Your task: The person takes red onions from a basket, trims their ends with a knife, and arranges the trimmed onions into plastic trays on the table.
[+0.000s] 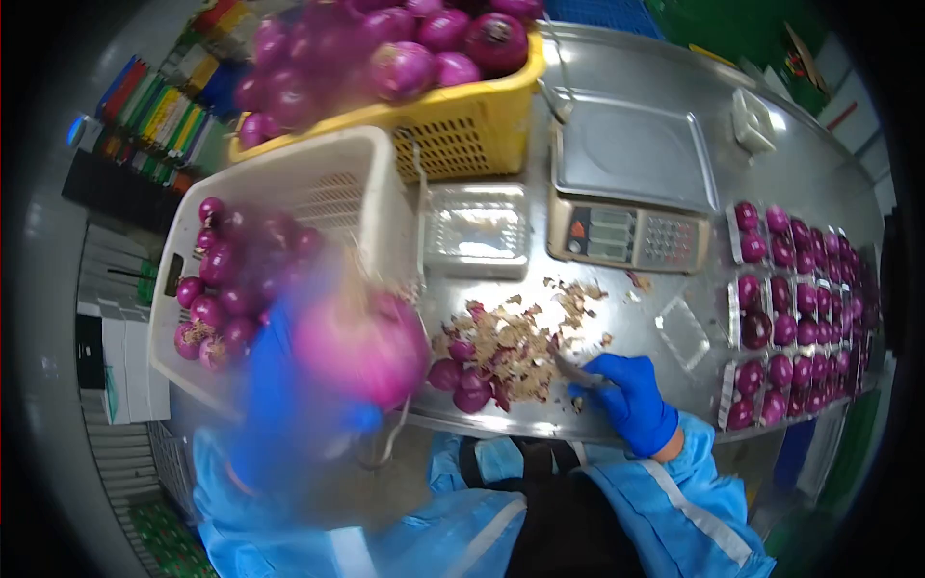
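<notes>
My left hand [279,385], in a blue glove and smeared by motion, is closed around a large red onion [381,347] in front of the white crate [376,173]. Dry roots or stem show at the onion's top. Over the steel table's near edge, my right hand [631,403], also gloved in blue, grips a small knife [576,373] with its blade pointing left. Beside the blade lie a heap of dry onion skins [520,352] and several small red onions [470,390]. More red onions [220,265] fill part of the white crate.
A yellow crate [438,140] heaped with red onions stands behind the white one. On the steel table [617,308] are a stack of clear trays [475,231], a digital scale [631,154], a single clear tray [682,332] and rows of packed onions [795,313] at right.
</notes>
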`<move>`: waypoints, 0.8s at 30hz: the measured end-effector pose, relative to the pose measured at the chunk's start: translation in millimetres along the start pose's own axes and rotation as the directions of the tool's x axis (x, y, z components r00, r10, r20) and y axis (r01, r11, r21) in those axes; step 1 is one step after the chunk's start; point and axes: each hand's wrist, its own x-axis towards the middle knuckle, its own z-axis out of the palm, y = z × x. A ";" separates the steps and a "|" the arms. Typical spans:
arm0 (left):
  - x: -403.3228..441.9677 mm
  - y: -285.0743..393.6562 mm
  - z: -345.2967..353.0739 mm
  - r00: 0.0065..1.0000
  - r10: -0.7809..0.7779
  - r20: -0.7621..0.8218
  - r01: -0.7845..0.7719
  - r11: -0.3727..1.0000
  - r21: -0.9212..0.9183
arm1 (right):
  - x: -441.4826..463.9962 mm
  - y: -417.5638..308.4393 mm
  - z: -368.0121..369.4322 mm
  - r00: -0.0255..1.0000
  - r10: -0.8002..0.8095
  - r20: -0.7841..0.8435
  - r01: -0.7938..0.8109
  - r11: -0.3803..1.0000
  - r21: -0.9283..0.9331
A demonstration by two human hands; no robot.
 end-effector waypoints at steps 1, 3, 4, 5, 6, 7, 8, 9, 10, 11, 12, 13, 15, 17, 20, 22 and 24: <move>-21.2 -1.3 22.2 0.999 -0.044 -0.004 0.044 0.996 -0.077 | 0.9 -9.2 -5.8 0.995 -0.089 0.035 0.090 0.996 -0.015; -43.8 9.8 40.1 0.949 -0.141 0.282 0.255 0.868 -0.425 | -1.2 -25.9 -10.5 0.974 -0.188 0.123 0.191 0.982 -0.008; -50.5 8.2 51.1 0.921 -0.190 0.341 0.334 0.837 -0.434 | -7.5 -30.5 -8.3 0.972 -0.189 0.143 0.196 0.980 -0.037; -58.0 3.2 62.7 0.890 -0.230 0.393 0.401 0.805 -0.437 | -11.0 -33.6 -6.9 0.966 -0.199 0.163 0.213 0.975 -0.069; -64.1 -3.6 73.4 0.859 -0.261 0.439 0.459 0.774 -0.437 | -13.0 -34.6 -7.4 0.959 -0.216 0.184 0.237 0.966 -0.104; -70.6 -15.1 82.0 0.856 -0.289 0.430 0.457 0.811 -0.365 | -16.6 -31.1 -5.2 0.960 -0.203 0.193 0.239 0.953 -0.185; -74.4 -16.9 90.6 0.835 -0.327 0.442 0.502 0.782 -0.369 | -22.2 -23.3 1.0 0.961 -0.185 0.204 0.235 0.937 -0.258; -76.5 -17.4 99.9 0.817 -0.362 0.450 0.540 0.754 -0.374 | -27.4 -14.4 4.3 0.961 -0.172 0.217 0.238 0.912 -0.333; -78.2 -19.8 108.1 0.800 -0.392 0.454 0.572 0.726 -0.381 | -32.1 -6.3 4.5 0.968 -0.159 0.196 0.216 0.924 -0.316; -82.4 -30.9 112.1 0.833 -0.348 0.430 0.498 0.810 -0.310 | -36.7 1.0 5.0 0.974 -0.147 0.174 0.194 0.935 -0.298; -83.3 -29.9 115.9 0.821 -0.360 0.443 0.520 0.792 -0.320 | -40.9 7.5 5.4 0.979 -0.137 0.152 0.176 0.944 -0.280; -83.5 -28.3 119.4 0.811 -0.370 0.453 0.539 0.775 -0.331 | -45.4 12.8 5.1 0.981 -0.146 0.124 0.172 0.957 -0.234; -84.7 -29.9 125.4 0.817 -0.351 0.458 0.517 0.797 -0.311 | -51.6 12.4 3.4 0.976 -0.169 0.136 0.196 0.955 -0.222; -84.6 -34.0 128.5 0.824 -0.318 0.469 0.476 0.838 -0.267 | -54.5 8.0 6.3 0.973 -0.193 0.126 0.218 0.947 -0.234; -78.9 -18.6 135.2 0.765 -0.365 0.530 0.568 0.770 -0.290 | -58.3 4.1 8.7 0.972 -0.212 0.098 0.231 0.928 -0.290; -83.1 -27.8 138.0 0.793 -0.342 0.504 0.503 0.835 -0.223 | -60.8 11.9 9.4 0.974 -0.209 0.089 0.226 0.923 -0.311; -85.6 -32.2 139.8 0.811 -0.333 0.481 0.468 0.863 -0.191 | -64.2 15.9 13.2 0.971 -0.216 0.103 0.238 0.922 -0.306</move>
